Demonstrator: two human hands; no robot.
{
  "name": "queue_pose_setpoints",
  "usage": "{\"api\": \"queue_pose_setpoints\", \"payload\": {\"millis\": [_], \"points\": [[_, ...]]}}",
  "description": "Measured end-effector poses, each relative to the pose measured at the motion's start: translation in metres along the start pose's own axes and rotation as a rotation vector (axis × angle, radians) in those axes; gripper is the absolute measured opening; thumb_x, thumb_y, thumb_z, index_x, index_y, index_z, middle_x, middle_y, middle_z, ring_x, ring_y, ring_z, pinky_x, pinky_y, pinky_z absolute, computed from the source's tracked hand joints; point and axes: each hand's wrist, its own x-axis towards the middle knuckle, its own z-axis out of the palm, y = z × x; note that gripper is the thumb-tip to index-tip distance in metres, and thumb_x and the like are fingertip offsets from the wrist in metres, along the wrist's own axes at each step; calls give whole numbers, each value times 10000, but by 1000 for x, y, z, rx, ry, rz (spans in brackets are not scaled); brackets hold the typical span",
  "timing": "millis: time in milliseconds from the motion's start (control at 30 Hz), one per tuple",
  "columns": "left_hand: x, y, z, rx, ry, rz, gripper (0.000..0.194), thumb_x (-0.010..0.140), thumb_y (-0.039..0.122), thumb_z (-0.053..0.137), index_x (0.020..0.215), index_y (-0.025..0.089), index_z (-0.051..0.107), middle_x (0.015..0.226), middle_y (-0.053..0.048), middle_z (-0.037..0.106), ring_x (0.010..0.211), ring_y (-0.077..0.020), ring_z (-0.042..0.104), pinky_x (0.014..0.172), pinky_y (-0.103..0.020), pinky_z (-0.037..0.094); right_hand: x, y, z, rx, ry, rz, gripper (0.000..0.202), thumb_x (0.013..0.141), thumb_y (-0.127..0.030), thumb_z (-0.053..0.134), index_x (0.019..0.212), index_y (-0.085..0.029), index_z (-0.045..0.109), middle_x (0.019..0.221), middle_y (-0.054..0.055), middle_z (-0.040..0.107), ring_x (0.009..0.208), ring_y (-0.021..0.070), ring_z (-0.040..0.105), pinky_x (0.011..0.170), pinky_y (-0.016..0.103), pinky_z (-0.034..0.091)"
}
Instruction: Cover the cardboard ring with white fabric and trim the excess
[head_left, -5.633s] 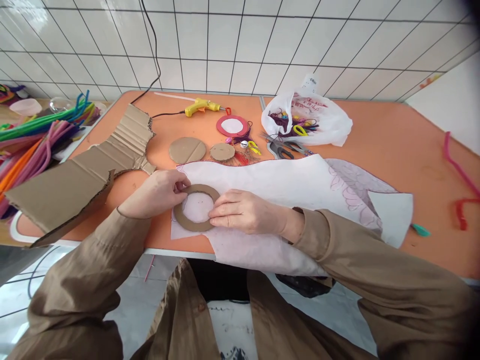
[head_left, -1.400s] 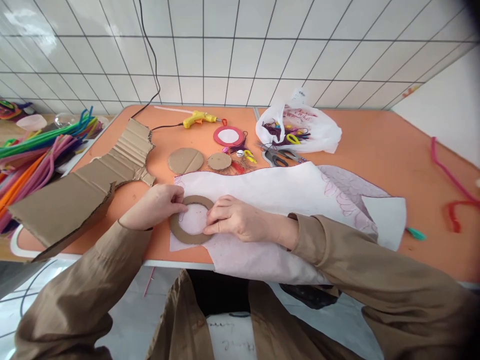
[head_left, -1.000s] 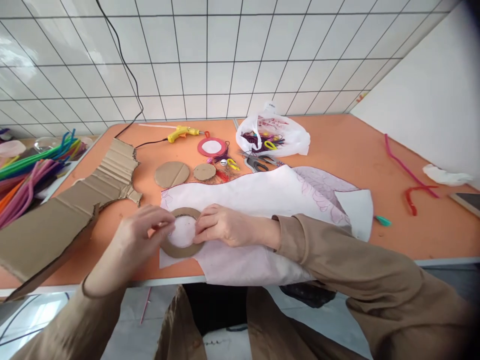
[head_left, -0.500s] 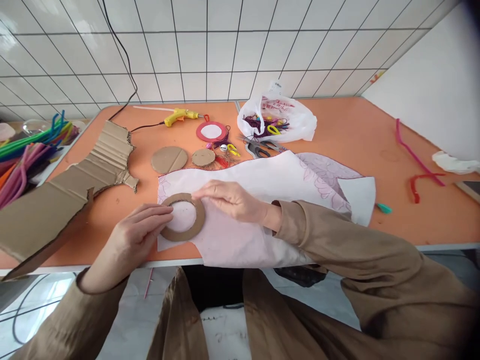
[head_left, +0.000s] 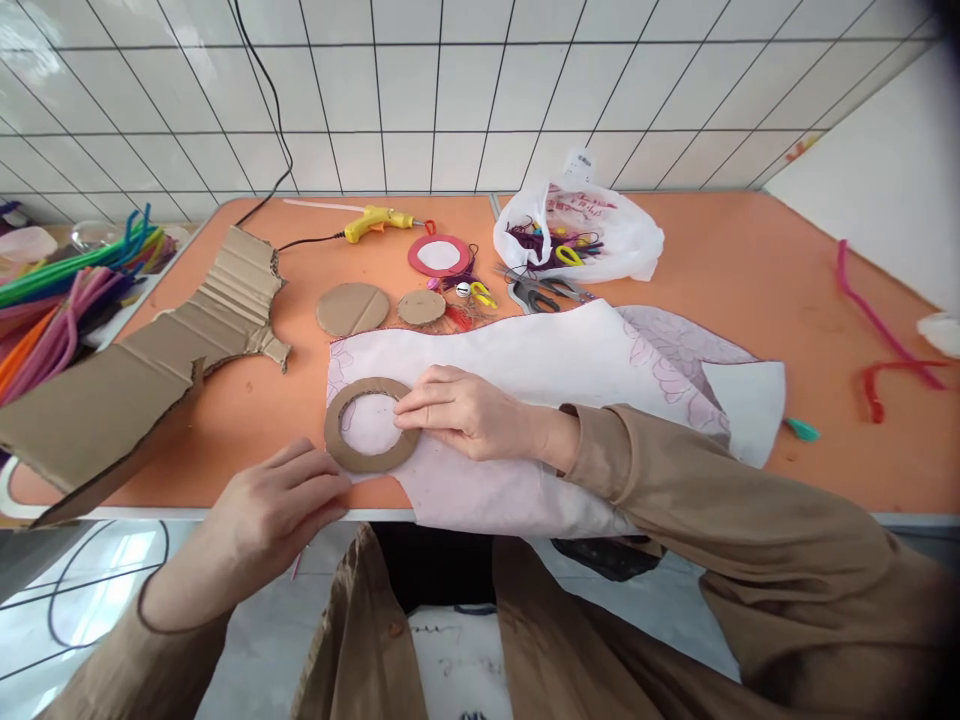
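A flat cardboard ring point(head_left: 345, 456) lies on a pale cloth point(head_left: 495, 350), near the cloth's left end. My right hand point(head_left: 472, 412) grips the ring's right side, fingertips over its inner edge and the thumb side hidden. At the cloth's lower left corner, just below the ring, my left hand point(head_left: 289, 510) has its fingers drawn together on the cloth edge; its thumb is mostly out of sight. Pinkish flower outlines show on parts of the cloth, and its right end is folded over.
Behind the cloth lie two cardboard discs point(head_left: 352, 309), a red-rimmed white disc point(head_left: 439, 256), scissors point(head_left: 534, 296) and a yellow glue gun point(head_left: 375, 224). A plastic bag point(head_left: 622, 240) holds threads. Torn cardboard point(head_left: 150, 360) covers the left side, beside colourful pipe cleaners point(head_left: 67, 310).
My right hand has moved from the ring's top right edge down onto its right side. My left hand has slid off the ring, down to the cloth's corner. The view has shifted slightly.
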Motion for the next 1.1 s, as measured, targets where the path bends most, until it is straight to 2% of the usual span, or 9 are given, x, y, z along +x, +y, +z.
{"api": "queue_pose_setpoints", "payload": {"millis": [133, 300, 367, 467, 633, 833, 1100], "points": [[-5, -4, 1, 51, 9, 9, 137, 918, 109, 584, 1018, 195, 621, 894, -53, 667, 793, -165, 573, 657, -262, 485, -1, 2, 2, -28, -12, 9, 275, 945, -103, 465, 1097, -149, 690, 1113, 113, 722, 967, 208, 584, 867, 422, 521], [-5, -10, -2, 98, 2, 1, 109, 928, 137, 574, 1002, 194, 630, 898, -47, 664, 781, -162, 569, 642, -260, 478, -3, 5, 1, -26, 197, 148, 290, 937, -63, 452, 1086, -159, 680, 1011, 99, 723, 940, 190, 614, 826, 384, 539], [-3, -10, -1, 116, 0, -7, 118, 938, 138, 545, 954, 195, 646, 878, -46, 662, 761, -161, 568, 628, -258, 473, -3, 5, 0, -47, 231, 166, 280, 934, -59, 454, 1067, -157, 681, 983, 94, 721, 918, 186, 616, 802, 372, 540], [-1, -10, 2, 135, 8, -14, 173, 948, 130, 506, 897, 193, 659, 847, -50, 659, 740, -159, 564, 620, -257, 470, -2, 4, 0, -30, 162, 130, 252, 946, -93, 473, 1074, -165, 679, 977, 89, 713, 911, 182, 606, 805, 367, 540], [2, -10, 2, 132, 21, 4, 200, 947, 125, 498, 851, 183, 664, 791, -48, 644, 706, -154, 555, 603, -249, 469, -1, 2, 4, -66, -27, 13, 298, 967, -99, 431, 1130, -157, 673, 1111, 118, 697, 976, 197, 566, 860, 399, 525], [-1, -14, -6, 98, -36, -20, 187, 954, 179, 502, 920, 199, 685, 861, -68, 664, 755, -164, 593, 642, -259, 499, -1, 3, 5, -95, -54, -11, 315, 955, -86, 431, 1145, -145, 675, 1132, 127, 691, 987, 206, 562, 873, 411, 519], [2, -17, -12, 89, -81, -58, 254, 968, 214, 470, 836, 199, 686, 829, -68, 653, 724, -157, 580, 621, -246, 491, -2, 2, 4, -84, -79, 2, 282, 947, -85, 451, 1089, -146, 687, 1116, 129, 689, 993, 205, 550, 886, 402, 508]]}}
